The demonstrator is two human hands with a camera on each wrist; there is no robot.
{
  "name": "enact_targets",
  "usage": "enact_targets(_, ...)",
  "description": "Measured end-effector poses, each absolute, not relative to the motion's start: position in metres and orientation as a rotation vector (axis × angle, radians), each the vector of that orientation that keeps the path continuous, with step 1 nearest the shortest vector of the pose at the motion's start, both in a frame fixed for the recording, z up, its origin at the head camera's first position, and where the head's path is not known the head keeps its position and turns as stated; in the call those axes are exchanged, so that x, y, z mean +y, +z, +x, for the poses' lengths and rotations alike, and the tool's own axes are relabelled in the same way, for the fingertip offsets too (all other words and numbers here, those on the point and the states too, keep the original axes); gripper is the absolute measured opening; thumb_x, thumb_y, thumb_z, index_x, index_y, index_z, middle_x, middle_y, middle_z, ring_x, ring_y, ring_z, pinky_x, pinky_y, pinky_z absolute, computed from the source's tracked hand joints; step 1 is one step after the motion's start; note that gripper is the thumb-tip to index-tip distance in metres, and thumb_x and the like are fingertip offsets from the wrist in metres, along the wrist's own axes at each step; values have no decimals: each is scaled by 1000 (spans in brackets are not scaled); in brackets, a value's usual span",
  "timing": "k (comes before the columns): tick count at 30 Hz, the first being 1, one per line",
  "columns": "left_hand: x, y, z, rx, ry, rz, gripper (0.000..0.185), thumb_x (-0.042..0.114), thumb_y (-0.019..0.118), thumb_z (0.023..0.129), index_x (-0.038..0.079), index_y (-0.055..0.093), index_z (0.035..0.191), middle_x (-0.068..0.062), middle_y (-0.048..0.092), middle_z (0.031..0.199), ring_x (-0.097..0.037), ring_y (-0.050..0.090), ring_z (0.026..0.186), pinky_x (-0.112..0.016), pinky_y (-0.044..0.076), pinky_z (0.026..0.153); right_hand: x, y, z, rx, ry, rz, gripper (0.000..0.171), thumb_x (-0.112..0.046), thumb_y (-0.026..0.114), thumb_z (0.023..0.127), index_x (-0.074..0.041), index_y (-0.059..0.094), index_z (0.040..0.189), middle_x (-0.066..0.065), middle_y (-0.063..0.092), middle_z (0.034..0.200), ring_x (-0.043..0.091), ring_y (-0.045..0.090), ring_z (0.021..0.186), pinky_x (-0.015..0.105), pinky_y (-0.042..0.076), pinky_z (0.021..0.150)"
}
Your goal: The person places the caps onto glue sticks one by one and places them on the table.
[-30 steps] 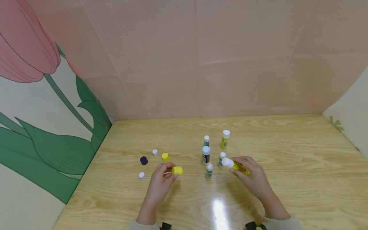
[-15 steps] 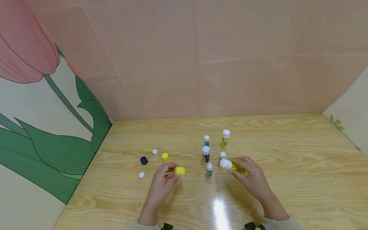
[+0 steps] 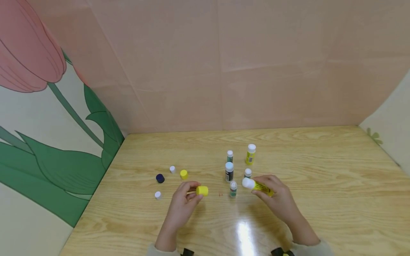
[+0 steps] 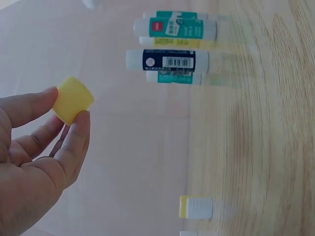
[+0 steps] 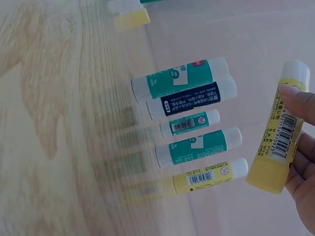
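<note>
My left hand (image 3: pixel 184 204) pinches a yellow cap (image 3: pixel 202 191) between thumb and fingers, just above the wooden table (image 3: pixel 320 170); the left wrist view shows the same yellow cap (image 4: pixel 73 99) at my fingertips. My right hand (image 3: pixel 275 199) grips a yellow glue stick (image 3: pixel 257 186) lying sideways, its white end pointing left toward the cap. In the right wrist view the glue stick (image 5: pixel 279 142) sits in my fingers. A gap of bare table separates cap and stick.
Several uncapped glue sticks stand upright behind my hands, among them a dark one (image 3: pixel 229 172) and a yellow one (image 3: pixel 251 154). Loose caps lie at the left: a yellow cap (image 3: pixel 184 174), a dark blue cap (image 3: pixel 160 178), two white caps (image 3: pixel 158 195). Pink walls enclose the table.
Both hands have drifted toward each other: the yellow cap moved a little right, the glue stick a little left. The standing sticks and loose caps stayed put.
</note>
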State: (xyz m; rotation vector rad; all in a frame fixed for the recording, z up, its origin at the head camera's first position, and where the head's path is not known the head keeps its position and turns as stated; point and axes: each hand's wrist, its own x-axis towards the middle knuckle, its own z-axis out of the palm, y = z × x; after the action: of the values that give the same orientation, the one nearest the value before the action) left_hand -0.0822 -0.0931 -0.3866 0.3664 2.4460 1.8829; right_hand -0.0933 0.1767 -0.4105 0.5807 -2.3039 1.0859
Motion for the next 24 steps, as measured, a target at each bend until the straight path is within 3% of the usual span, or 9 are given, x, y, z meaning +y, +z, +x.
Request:
enact_targets(14,-91,-390,-84,2441,1888,381,29,-3,58,79,-6,49,107,-10,47,104,-21,50,95,-21,44,80,172,-405,-90,-2296,1052,636,40,7,74,55,-3,64,93,3,57,91,15,53,81,7,39,74)
enact_targets(24,-87,-388,-82,2407,1913,371,28,-2,58,79,-4,50,106,-14,48,106,-24,49,97,-21,44,80,170,-404,-89,-2272,1057,660,41,8,74,54,0,63,93,4,57,91,14,52,81,7,39,74)
